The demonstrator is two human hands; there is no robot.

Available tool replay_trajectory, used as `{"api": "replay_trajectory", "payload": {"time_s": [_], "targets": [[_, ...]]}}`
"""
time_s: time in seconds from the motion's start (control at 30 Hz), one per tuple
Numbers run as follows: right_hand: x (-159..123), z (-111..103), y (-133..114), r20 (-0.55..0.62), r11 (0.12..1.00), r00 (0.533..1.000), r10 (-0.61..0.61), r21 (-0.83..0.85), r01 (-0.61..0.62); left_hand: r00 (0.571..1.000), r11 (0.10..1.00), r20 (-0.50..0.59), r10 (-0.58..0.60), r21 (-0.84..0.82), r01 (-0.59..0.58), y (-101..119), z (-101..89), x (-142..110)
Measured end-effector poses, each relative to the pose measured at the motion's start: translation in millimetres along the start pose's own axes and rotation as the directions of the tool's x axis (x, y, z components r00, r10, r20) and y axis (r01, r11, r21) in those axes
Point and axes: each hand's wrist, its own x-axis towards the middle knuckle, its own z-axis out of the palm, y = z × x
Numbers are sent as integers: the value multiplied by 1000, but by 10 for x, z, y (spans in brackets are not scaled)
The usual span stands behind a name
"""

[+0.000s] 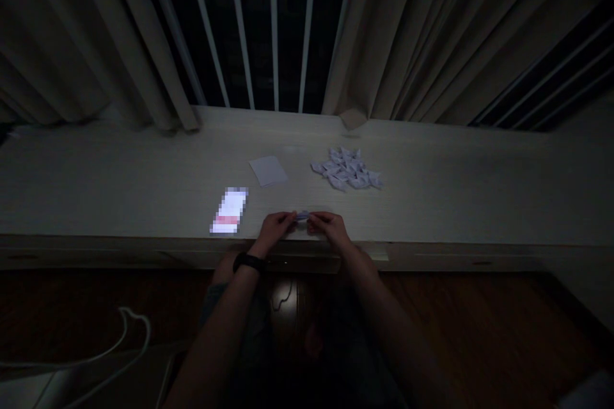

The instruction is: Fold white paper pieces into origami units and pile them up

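Note:
A small folded piece of paper (302,215) is pinched between my two hands just above the front of the white ledge. My left hand (277,229), with a dark band on its wrist, grips the paper's left end. Closed on the other end are the fingers of my right hand (329,227). The exact shape of the folds is too small and dim to make out. Beyond my right hand lies a pile of folded white paper pieces (346,169). A flat stack of square paper (268,170) rests beyond my left hand.
A lit phone (229,211) lies left of my hands, its screen blurred. The ledge (446,192) runs the full width, with drawers below its front edge. Curtains (384,32) and a barred window stand behind. A white cable (139,332) loops at lower left.

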Motion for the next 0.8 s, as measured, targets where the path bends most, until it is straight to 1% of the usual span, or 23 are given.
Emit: {"api": "replay_trajectory", "payload": {"time_s": [0.07, 0.2, 0.27, 0.37, 0.47, 0.57, 0.67, 0.73, 0.8], "targets": [[-4, -8, -5, 4, 999, 1000, 5, 33, -5, 1000, 999, 1, 27, 23, -27, 9, -4, -11], [-11, -2, -8, 8, 998, 1000, 13, 64, -13, 999, 992, 9, -35, -118, 36, 36, 28, -32], [-18, 3, -13, 3, 996, 1000, 13, 86, -13, 998, 985, 22, -58, -159, 61, 43, 42, -38], [-24, 3, -20, -6, 993, 1000, 15, 116, -14, 999, 993, 29, -46, -105, 49, 45, 40, -41], [-18, -11, -14, 7, 994, 1000, 7, 106, -8, 1000, 1000, 24, 5, -12, -5, 51, 24, -41], [-6, -37, 1, 95, 1000, 995, -6, 26, 3, 998, 998, 43, 49, 40, -50, 65, 11, -46], [8, -62, 14, 190, 993, 982, -12, -115, 34, 995, 997, 75, 63, 45, -67, 86, 0, -60], [20, -72, 22, 218, 979, 976, -21, -192, 64, 995, 998, 84, 60, 17, -62, 103, -11, -72], [34, -79, 33, 219, 968, 975, -35, -235, 87, 995, 999, 90, 49, -7, -49, 121, -27, -82]]}}
